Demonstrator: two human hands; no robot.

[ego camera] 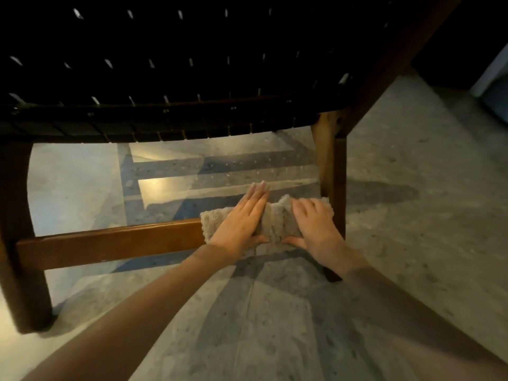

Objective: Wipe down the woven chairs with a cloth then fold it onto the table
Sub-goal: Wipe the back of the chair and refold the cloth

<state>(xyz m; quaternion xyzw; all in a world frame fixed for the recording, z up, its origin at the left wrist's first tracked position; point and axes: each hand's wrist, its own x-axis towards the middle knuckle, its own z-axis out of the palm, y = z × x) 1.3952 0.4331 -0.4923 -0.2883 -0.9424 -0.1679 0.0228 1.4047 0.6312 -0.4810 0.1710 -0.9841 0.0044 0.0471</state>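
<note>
We are mid-wipe on the rail point(110, 240) of the chair point(165, 64): our left hand point(242, 215) presses the cloth point(275, 220) flat, our right hand point(310, 224) curls its fingers round it; folding awaits.

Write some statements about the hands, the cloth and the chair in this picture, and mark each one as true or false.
1. Both hands touch the cloth. True.
2. The cloth lies folded on a table. False: it is draped over the lower wooden rail.
3. The left hand lies on the cloth with straight fingers. True.
4. The right hand holds nothing. False: its fingers curl over the cloth.
</note>
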